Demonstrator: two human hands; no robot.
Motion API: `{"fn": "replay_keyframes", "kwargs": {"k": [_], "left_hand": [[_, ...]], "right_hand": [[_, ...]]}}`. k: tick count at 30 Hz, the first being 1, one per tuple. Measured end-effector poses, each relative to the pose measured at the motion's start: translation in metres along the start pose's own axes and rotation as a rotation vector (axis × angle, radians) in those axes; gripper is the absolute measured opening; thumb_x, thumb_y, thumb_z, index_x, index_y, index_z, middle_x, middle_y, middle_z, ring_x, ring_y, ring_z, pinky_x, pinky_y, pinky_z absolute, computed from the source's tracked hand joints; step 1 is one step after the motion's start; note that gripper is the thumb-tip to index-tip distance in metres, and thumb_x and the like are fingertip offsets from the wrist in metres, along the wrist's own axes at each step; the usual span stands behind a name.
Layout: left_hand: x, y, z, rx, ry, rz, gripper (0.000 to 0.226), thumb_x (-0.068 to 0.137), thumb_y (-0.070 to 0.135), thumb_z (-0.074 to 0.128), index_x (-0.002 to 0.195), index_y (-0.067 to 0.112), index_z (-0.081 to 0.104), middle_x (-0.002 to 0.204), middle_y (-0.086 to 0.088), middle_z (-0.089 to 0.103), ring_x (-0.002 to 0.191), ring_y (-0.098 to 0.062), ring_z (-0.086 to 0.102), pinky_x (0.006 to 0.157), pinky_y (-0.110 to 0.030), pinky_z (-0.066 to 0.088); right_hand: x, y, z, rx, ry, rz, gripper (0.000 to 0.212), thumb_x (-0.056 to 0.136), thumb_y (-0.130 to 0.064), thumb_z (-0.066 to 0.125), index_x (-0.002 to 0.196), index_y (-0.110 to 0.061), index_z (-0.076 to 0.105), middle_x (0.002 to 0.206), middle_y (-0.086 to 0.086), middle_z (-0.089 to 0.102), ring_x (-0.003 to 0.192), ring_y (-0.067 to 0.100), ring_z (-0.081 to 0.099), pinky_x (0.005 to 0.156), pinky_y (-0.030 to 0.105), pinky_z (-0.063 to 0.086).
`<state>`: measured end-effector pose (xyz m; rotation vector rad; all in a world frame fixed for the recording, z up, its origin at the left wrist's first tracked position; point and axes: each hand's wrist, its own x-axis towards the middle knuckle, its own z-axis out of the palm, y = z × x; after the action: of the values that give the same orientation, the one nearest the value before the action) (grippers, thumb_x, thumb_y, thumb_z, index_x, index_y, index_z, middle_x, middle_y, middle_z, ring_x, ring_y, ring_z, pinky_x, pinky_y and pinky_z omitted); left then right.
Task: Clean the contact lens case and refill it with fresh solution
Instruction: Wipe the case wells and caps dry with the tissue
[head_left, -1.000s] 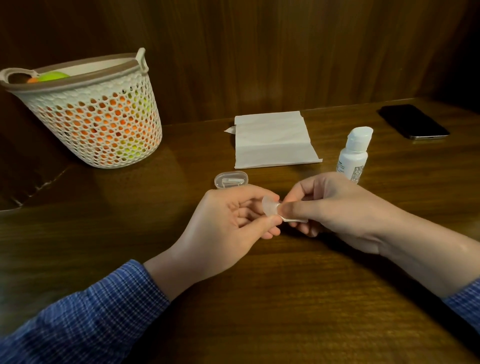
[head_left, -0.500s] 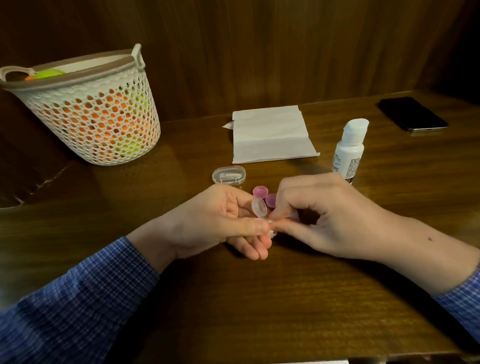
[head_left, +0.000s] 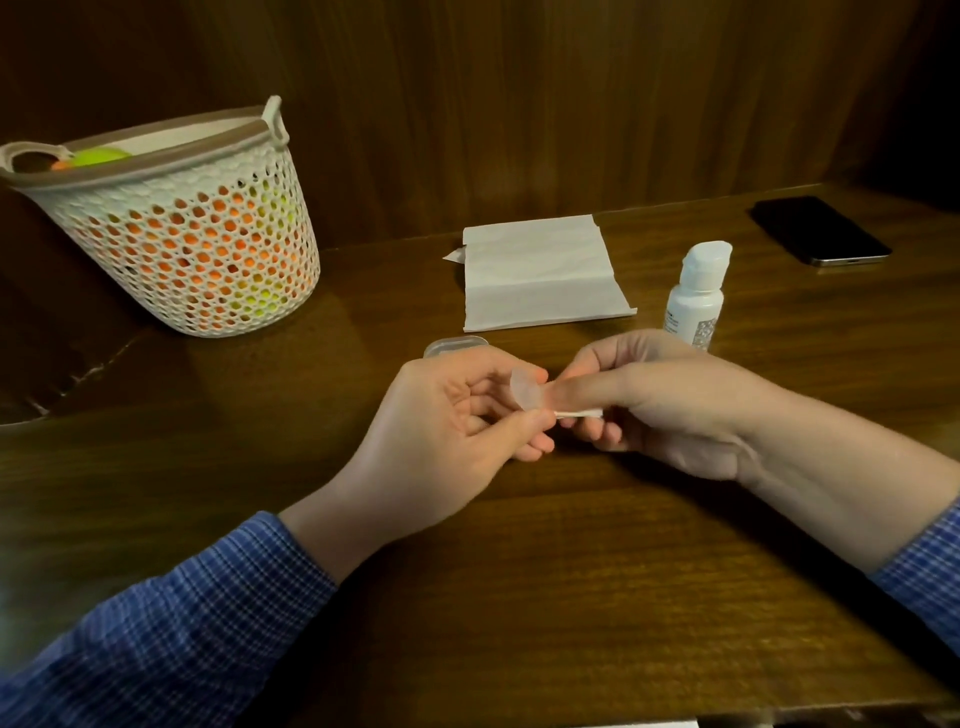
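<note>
My left hand (head_left: 447, 415) pinches a small translucent contact lens case (head_left: 525, 391) between thumb and fingers, above the middle of the wooden table (head_left: 519, 571). My right hand (head_left: 670, 400) grips the other end, and a white strip of the case (head_left: 579, 413) shows under its thumb. The two hands touch at the case. A white solution bottle (head_left: 696, 293) with its cap on stands upright just behind my right hand. A folded white tissue (head_left: 540, 273) lies flat behind the hands.
A clear oval plastic lid (head_left: 456, 345) lies just behind my left hand, partly hidden. A white mesh basket (head_left: 171, 228) with orange and green items stands far left. A dark phone (head_left: 821, 231) lies far right. A wooden wall rises behind the table.
The hands have lifted slightly and shifted; the pink caps seen behind the fingers half a second ago are now hidden. Both hands keep their hold on the case.
</note>
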<state>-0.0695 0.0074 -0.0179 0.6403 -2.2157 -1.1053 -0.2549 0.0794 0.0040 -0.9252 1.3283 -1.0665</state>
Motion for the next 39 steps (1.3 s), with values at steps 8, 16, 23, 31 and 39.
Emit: {"fn": "replay_keyframes", "kwargs": {"k": [8,16,23,31,39], "left_hand": [[0.0,-0.009,0.0,0.27,0.141,0.415,0.032,0.089,0.011,0.077,0.12,0.005,0.072,0.105,-0.003,0.078,0.093,-0.006,0.076,0.075,-0.022,0.063],[0.013,-0.004,-0.018,-0.447,-0.14,-0.315,0.04,0.093,0.003,0.066,0.131,0.013,0.061,0.11,-0.01,0.079,0.1,-0.025,0.078,0.079,-0.03,0.063],[0.011,-0.011,-0.017,-0.474,-0.227,-0.292,0.034,0.082,0.022,0.071,0.114,0.011,0.078,0.107,-0.017,0.078,0.101,-0.03,0.076,0.085,-0.035,0.064],[0.005,-0.015,-0.009,-0.148,-0.023,-0.016,0.029,0.09,0.005,0.072,0.119,0.01,0.075,0.109,-0.003,0.08,0.103,-0.018,0.076,0.09,-0.036,0.062],[0.014,-0.011,-0.014,-0.519,-0.158,-0.275,0.032,0.086,0.024,0.067,0.114,0.015,0.079,0.101,-0.012,0.079,0.096,-0.024,0.076,0.082,-0.032,0.062]], "right_hand": [[0.001,0.0,-0.006,0.002,-0.074,0.056,0.009,0.08,-0.015,0.08,0.078,-0.006,0.081,0.064,0.005,0.068,0.052,0.006,0.058,0.044,0.014,0.045],[-0.003,0.008,-0.004,-0.666,0.332,-0.574,0.005,0.083,-0.03,0.077,0.08,-0.027,0.077,0.075,-0.012,0.075,0.078,0.004,0.069,0.066,0.017,0.056],[-0.005,0.014,0.0,-0.758,0.314,-0.645,0.005,0.085,-0.034,0.075,0.084,-0.029,0.076,0.079,-0.016,0.073,0.084,0.004,0.068,0.072,0.023,0.057],[0.0,0.014,0.002,-0.568,0.363,-0.492,0.017,0.079,-0.042,0.08,0.072,-0.028,0.073,0.068,-0.011,0.074,0.066,0.008,0.069,0.055,0.021,0.057],[-0.001,0.006,-0.005,-0.491,0.249,-0.508,0.007,0.086,-0.024,0.08,0.083,-0.018,0.076,0.074,-0.005,0.076,0.066,0.007,0.072,0.057,0.016,0.055]]}}
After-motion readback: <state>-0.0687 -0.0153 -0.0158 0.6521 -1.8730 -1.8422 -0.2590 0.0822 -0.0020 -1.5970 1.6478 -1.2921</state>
